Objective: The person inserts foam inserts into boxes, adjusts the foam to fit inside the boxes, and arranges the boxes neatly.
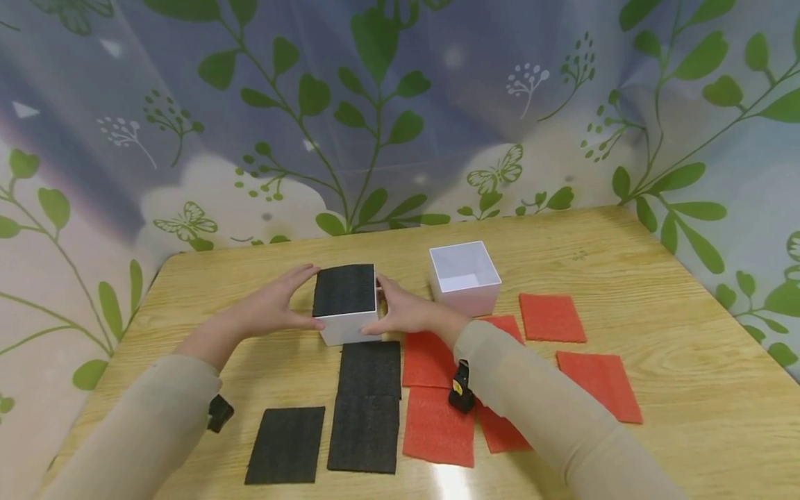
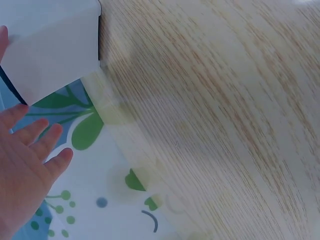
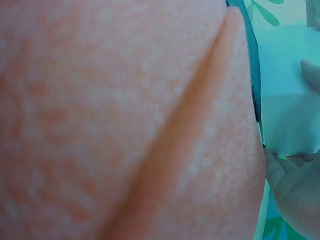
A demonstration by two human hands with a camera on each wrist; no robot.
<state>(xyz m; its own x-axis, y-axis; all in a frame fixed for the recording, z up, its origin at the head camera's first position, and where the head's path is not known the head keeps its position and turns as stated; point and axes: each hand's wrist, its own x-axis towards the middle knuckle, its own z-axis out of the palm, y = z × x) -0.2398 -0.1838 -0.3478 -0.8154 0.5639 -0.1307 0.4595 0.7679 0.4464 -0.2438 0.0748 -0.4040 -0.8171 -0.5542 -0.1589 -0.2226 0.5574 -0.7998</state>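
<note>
A white square box (image 1: pixel 342 329) stands between my two hands, with a black cloth-like square (image 1: pixel 345 292) lying across its top. My left hand (image 1: pixel 271 305) grips the box's left side, thumb at the front and fingertips by the far corner. On the opposite side my right hand (image 1: pixel 405 309) holds it, thumb on the front face. In the left wrist view the other fingers of the left hand (image 2: pixel 25 165) are spread apart. Blurred skin fills most of the right wrist view, with part of the white box (image 3: pixel 287 110) at the right.
A second white box (image 1: pixel 469 303), uncovered on top, stands to the right. Black squares (image 1: pixel 364 434) lie in front of the held box, one (image 1: pixel 286 444) apart at the left. Several red squares (image 1: pixel 439 429) spread rightward, some under my right forearm. A patterned curtain (image 1: pixel 437 104) hangs behind the table.
</note>
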